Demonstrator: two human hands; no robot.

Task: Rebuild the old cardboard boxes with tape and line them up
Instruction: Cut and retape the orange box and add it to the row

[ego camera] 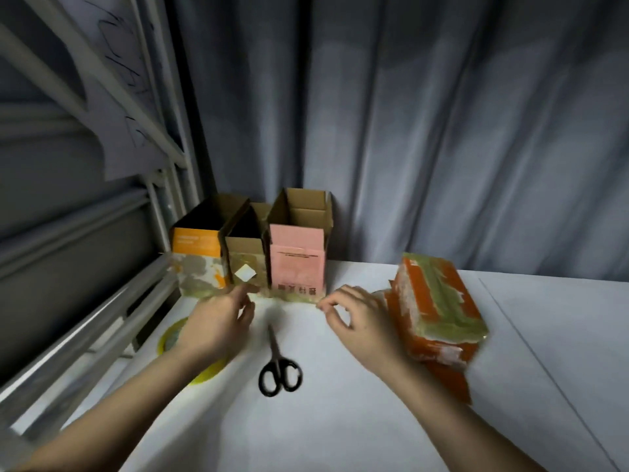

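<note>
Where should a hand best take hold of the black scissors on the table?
Take the scissors by the black loops, coming from the near side: they lie flat, closed, loops toward the person, blades pointing toward the boxes. The right hand looks closest.

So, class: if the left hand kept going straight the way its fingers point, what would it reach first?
Most likely the small brown box in the middle of the row: the left hand points at its front, just below the white sticker. Depth is hard to judge.

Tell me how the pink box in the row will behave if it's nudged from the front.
The pink box stands tall, narrow and open-topped, so it probably tips backward rather than slides. It looks empty, so likely light. The brown box pressed against it may shift too.
</note>
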